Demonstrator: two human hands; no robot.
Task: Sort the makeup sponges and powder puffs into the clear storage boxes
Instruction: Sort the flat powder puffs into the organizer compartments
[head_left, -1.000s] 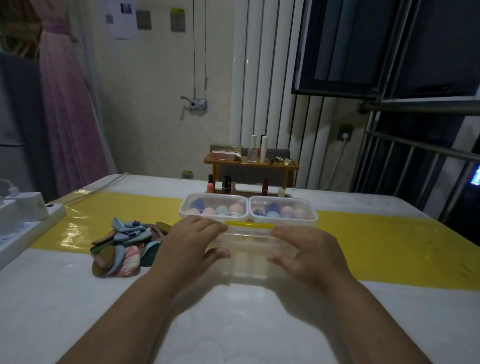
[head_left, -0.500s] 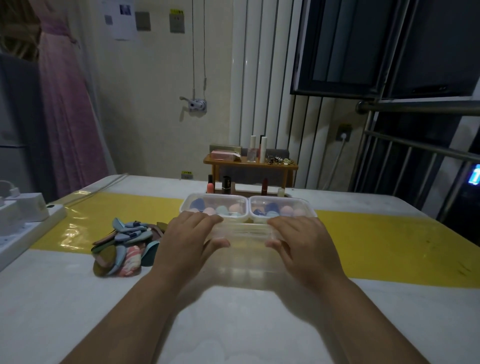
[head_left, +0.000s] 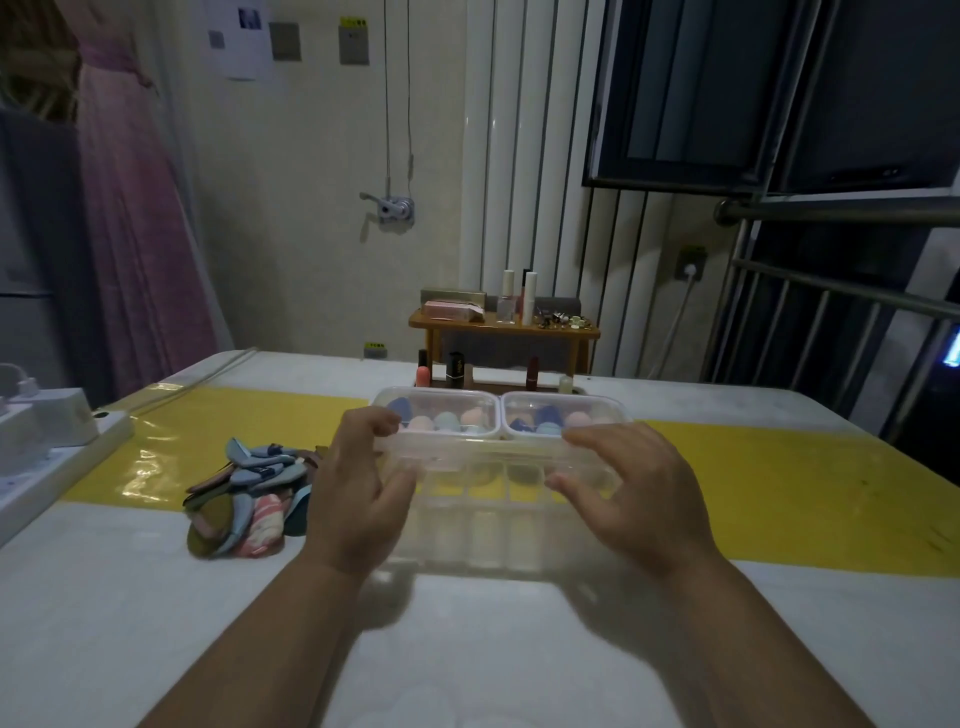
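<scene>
Left hand (head_left: 358, 493): fingers curled round the clear rectangular plastic box (head_left: 488, 467), left end
Right hand (head_left: 639, 493): fingers gripping its right end

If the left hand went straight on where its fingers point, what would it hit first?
The left hand, gripping the near clear box, would likely meet the left sponge-filled box right behind; gap unclear.

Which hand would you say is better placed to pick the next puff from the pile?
Probably the left hand: the puff pile lies right beside it, whereas the right hand is on the far side of the clear box both hold.
</scene>
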